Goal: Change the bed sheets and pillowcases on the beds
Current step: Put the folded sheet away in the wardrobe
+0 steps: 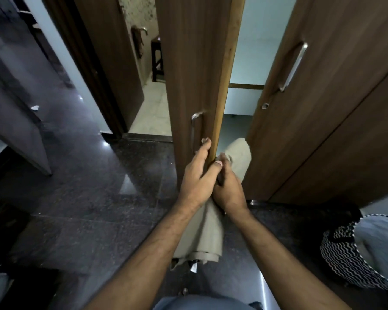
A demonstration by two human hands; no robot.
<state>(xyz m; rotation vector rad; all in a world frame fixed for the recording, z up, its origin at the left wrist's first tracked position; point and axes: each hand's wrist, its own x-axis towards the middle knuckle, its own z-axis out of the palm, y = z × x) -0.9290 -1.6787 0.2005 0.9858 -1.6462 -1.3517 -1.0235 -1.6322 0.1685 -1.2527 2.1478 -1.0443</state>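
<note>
Both forearms extended, hands meeting — left hand [196,175] fingers straight, right hand [227,186] curled.

Floor [87,198]: dark polished stone, speckled, with bright glare patches to the left of the fingers [205,145] and one streak low, nearer the camera than the hands. Beyond the fingers, past a dark threshold strip [147,137], a pale tiled floor [150,108] continues into the next room. Small white scrap [34,107] lies on the dark floor far left of the fingers. Heap of cloth with black-and-white zigzag pattern [341,253] lies on the floor low and right of the fingers.
</note>
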